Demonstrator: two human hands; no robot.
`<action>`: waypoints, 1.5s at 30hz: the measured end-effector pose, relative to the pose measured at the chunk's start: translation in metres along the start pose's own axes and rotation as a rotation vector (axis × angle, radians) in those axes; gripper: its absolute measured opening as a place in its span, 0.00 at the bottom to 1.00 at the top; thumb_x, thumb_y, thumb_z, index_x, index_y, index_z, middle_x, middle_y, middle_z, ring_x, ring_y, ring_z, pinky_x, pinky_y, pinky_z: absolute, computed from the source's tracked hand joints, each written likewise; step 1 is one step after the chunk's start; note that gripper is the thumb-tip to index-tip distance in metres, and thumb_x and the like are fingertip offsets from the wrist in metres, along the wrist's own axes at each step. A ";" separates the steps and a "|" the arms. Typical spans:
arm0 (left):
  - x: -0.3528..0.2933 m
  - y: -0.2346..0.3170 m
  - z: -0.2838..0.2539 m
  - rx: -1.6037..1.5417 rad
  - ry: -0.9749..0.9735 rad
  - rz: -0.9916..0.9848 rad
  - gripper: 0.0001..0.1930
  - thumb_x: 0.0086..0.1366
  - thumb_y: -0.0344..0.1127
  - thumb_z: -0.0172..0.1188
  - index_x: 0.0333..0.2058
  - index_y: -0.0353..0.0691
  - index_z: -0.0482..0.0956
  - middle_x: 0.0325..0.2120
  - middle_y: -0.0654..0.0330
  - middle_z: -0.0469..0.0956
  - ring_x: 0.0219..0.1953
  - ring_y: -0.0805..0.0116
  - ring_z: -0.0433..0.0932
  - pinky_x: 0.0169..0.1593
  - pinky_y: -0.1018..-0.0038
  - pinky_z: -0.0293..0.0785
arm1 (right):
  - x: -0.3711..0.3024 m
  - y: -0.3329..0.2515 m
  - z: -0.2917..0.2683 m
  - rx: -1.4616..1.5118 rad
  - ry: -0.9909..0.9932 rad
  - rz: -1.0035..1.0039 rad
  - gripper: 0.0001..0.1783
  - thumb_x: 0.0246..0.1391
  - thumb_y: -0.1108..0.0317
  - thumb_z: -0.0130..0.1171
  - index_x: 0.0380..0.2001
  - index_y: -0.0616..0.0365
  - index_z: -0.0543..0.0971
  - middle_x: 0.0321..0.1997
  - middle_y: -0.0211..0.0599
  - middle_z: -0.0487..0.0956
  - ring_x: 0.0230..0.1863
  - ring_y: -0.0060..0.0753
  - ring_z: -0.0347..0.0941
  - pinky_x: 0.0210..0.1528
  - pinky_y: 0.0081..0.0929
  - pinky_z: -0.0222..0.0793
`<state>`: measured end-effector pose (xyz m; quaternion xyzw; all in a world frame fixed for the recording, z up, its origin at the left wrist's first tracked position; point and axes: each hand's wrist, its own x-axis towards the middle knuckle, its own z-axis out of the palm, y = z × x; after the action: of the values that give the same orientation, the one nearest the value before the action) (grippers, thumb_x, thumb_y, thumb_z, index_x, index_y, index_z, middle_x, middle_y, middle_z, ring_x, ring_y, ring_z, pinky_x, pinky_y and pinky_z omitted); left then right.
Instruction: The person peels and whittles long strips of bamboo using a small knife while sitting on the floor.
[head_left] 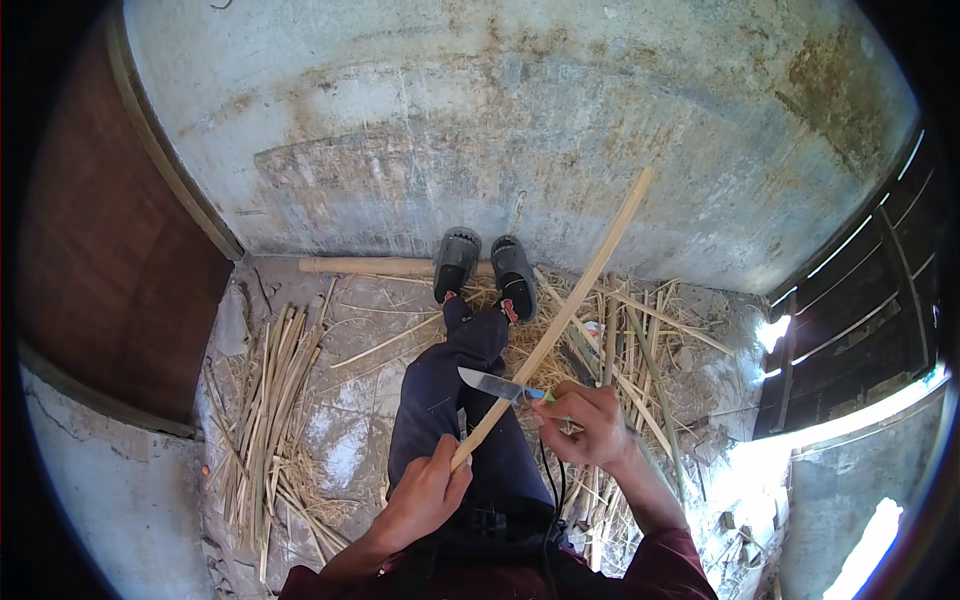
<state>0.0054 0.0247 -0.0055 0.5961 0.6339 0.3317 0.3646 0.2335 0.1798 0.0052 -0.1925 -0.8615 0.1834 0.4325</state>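
A long pale bamboo strip [580, 290] slants from over my lap up and away to the right. Its near end sits in my left hand [428, 492], with the fingers closed round it. My right hand [586, 425] grips a knife [492, 384] by its blue and green handle. The blade points left and lies across the strip, a little beyond my left hand. Whether the edge bites into the strip I cannot tell.
Cut strips [275, 385] lie in a heap on the floor at left. More strips and shavings [640, 340] are scattered at right. A thick pole [365, 266] lies along the stained wall [420, 130], by my sandalled feet. A brown door [120, 230] stands at left.
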 end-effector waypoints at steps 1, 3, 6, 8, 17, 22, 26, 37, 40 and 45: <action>0.000 0.000 0.000 0.001 0.000 0.002 0.09 0.77 0.31 0.57 0.42 0.33 0.67 0.21 0.35 0.74 0.29 0.26 0.78 0.30 0.44 0.68 | 0.000 0.001 0.000 -0.002 0.002 -0.001 0.10 0.49 0.74 0.74 0.36 0.53 0.84 0.25 0.30 0.77 0.16 0.30 0.73 0.17 0.31 0.67; -0.002 -0.001 0.000 -0.008 0.004 0.000 0.08 0.77 0.31 0.57 0.42 0.33 0.67 0.21 0.35 0.74 0.29 0.26 0.78 0.30 0.43 0.68 | -0.001 0.005 0.001 0.039 0.007 -0.027 0.11 0.49 0.76 0.74 0.36 0.55 0.84 0.25 0.31 0.78 0.17 0.30 0.74 0.17 0.30 0.67; -0.005 -0.005 0.001 0.002 0.014 0.019 0.08 0.77 0.31 0.57 0.43 0.33 0.68 0.21 0.36 0.74 0.29 0.26 0.78 0.31 0.43 0.69 | 0.002 0.005 -0.005 -0.078 0.008 -0.106 0.10 0.51 0.78 0.72 0.36 0.57 0.83 0.26 0.34 0.80 0.18 0.31 0.76 0.18 0.30 0.67; -0.010 -0.006 0.000 0.011 0.007 -0.008 0.09 0.77 0.32 0.57 0.42 0.33 0.68 0.21 0.36 0.74 0.29 0.26 0.78 0.31 0.43 0.69 | -0.007 0.036 -0.016 -0.090 0.092 -0.047 0.09 0.52 0.79 0.71 0.36 0.58 0.83 0.26 0.35 0.80 0.18 0.32 0.76 0.18 0.29 0.67; -0.016 -0.018 0.003 0.023 -0.007 -0.037 0.09 0.77 0.32 0.57 0.42 0.34 0.68 0.21 0.37 0.74 0.29 0.27 0.79 0.31 0.44 0.69 | -0.006 0.043 -0.026 -0.028 0.189 0.147 0.06 0.57 0.80 0.68 0.34 0.58 0.81 0.23 0.34 0.79 0.19 0.30 0.75 0.21 0.27 0.65; -0.008 -0.015 0.006 0.043 0.023 0.002 0.09 0.78 0.32 0.58 0.42 0.34 0.67 0.21 0.38 0.75 0.29 0.28 0.79 0.30 0.45 0.69 | -0.009 0.011 0.000 0.075 0.018 0.065 0.08 0.53 0.78 0.70 0.36 0.55 0.83 0.26 0.32 0.81 0.19 0.34 0.78 0.19 0.29 0.69; 0.000 -0.005 0.008 0.021 0.039 0.009 0.11 0.77 0.32 0.60 0.44 0.33 0.68 0.22 0.40 0.77 0.30 0.30 0.80 0.31 0.47 0.72 | -0.014 -0.009 0.017 0.003 -0.054 -0.031 0.12 0.50 0.74 0.73 0.39 0.52 0.85 0.27 0.29 0.80 0.18 0.31 0.78 0.18 0.31 0.72; 0.001 0.002 0.000 -0.041 0.006 0.060 0.13 0.81 0.37 0.58 0.49 0.33 0.69 0.23 0.45 0.79 0.28 0.38 0.84 0.30 0.55 0.74 | -0.009 -0.015 0.006 -0.150 -0.019 -0.109 0.11 0.47 0.72 0.75 0.35 0.50 0.84 0.27 0.27 0.78 0.15 0.27 0.74 0.16 0.29 0.68; 0.001 0.004 0.000 -0.076 0.021 0.066 0.11 0.81 0.37 0.58 0.47 0.34 0.71 0.23 0.46 0.79 0.28 0.38 0.84 0.30 0.55 0.74 | -0.009 -0.014 0.004 -0.186 -0.013 -0.126 0.11 0.47 0.72 0.75 0.34 0.49 0.83 0.27 0.26 0.78 0.15 0.26 0.74 0.15 0.28 0.67; -0.003 0.003 -0.003 -0.046 0.038 0.054 0.11 0.81 0.37 0.58 0.47 0.35 0.71 0.21 0.45 0.77 0.26 0.39 0.83 0.29 0.56 0.73 | -0.005 0.001 -0.011 -0.232 0.103 -0.083 0.10 0.50 0.76 0.73 0.29 0.54 0.80 0.22 0.29 0.75 0.14 0.29 0.70 0.15 0.30 0.63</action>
<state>0.0045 0.0219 -0.0013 0.5979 0.6166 0.3671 0.3571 0.2459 0.1801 0.0071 -0.2144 -0.8608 0.0545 0.4583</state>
